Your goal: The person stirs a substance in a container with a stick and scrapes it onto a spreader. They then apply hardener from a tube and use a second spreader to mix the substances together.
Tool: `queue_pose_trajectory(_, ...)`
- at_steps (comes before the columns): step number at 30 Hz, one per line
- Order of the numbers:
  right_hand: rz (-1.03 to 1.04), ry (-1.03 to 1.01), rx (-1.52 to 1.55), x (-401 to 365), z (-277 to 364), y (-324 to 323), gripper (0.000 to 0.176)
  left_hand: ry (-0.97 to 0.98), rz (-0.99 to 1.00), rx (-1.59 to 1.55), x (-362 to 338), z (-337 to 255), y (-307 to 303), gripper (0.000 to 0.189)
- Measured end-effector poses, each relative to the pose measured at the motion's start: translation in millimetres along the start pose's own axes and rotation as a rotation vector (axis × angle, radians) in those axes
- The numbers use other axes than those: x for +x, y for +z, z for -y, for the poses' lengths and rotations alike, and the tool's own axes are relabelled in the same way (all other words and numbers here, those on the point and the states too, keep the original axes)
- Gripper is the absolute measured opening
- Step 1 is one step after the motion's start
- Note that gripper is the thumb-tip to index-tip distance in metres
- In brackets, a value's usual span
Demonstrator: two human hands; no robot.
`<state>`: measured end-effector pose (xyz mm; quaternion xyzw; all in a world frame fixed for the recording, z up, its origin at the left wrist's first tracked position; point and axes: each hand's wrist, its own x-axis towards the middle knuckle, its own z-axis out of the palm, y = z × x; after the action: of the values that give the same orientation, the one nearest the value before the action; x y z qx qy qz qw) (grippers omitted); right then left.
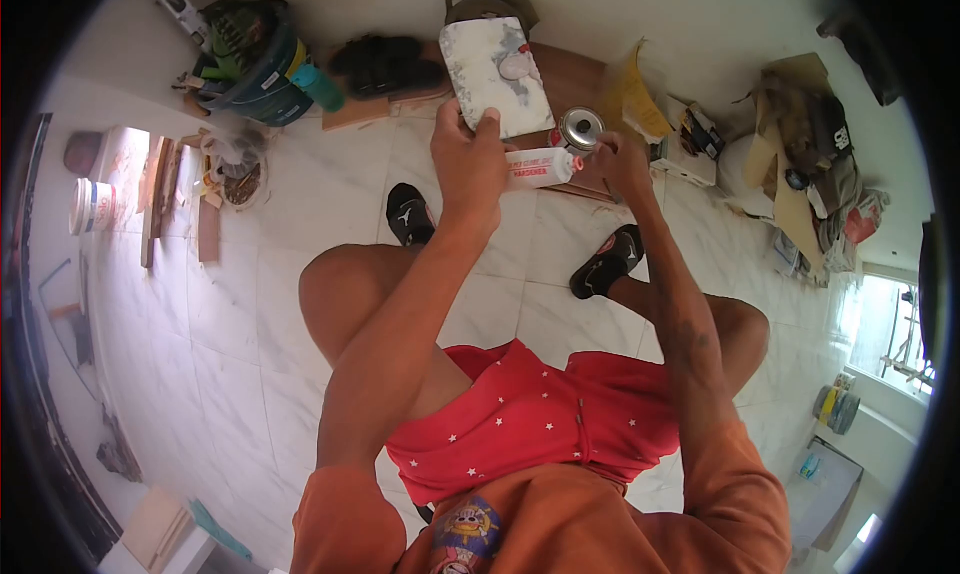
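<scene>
My left hand (470,169) is closed, its thumb on the lower edge of a white, grey-smeared board (482,64). On the board lie a pale lump of putty (516,66) and a small red dab (523,49). A white tube of hardener (537,170) with red print sticks out sideways from the same hand, its red nozzle (577,164) pointing right. Close to that nozzle, my right hand (624,164) has its fingers pinched together; what they hold, if anything, is hidden. A round tin with a shiny lid (581,128) stands just behind the nozzle.
Against the wall are a dark bucket (262,99) of items, a teal bottle (318,87), black footwear (385,66) and a yellow bag (634,99). Cardboard and clutter (800,154) fill the right side. A white tub (92,206) and wood pieces (160,199) are at left.
</scene>
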<state>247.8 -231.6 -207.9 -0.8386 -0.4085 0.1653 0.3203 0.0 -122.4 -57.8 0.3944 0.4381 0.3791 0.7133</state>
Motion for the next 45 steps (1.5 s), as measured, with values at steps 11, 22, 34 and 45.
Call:
queue_pose_trajectory(11,-0.021,-0.267,-0.44,77,-81,68,0.04,-0.108,0.027,0.059,-1,6,2,0.033)
queue_pose_trajectory(22,0.161,-0.113,-0.169,50,34,-39,0.041,-0.099,0.053,0.066,0,10,7,0.034)
queue_pose_trajectory(34,0.304,-0.549,0.14,-91,220,-142,0.036,-0.081,0.112,-0.11,-5,0,-2,0.026)
queue_pose_trajectory(45,0.251,-0.76,-0.102,-98,245,-132,0.033,-0.021,0.113,-0.097,0,10,-6,0.025)
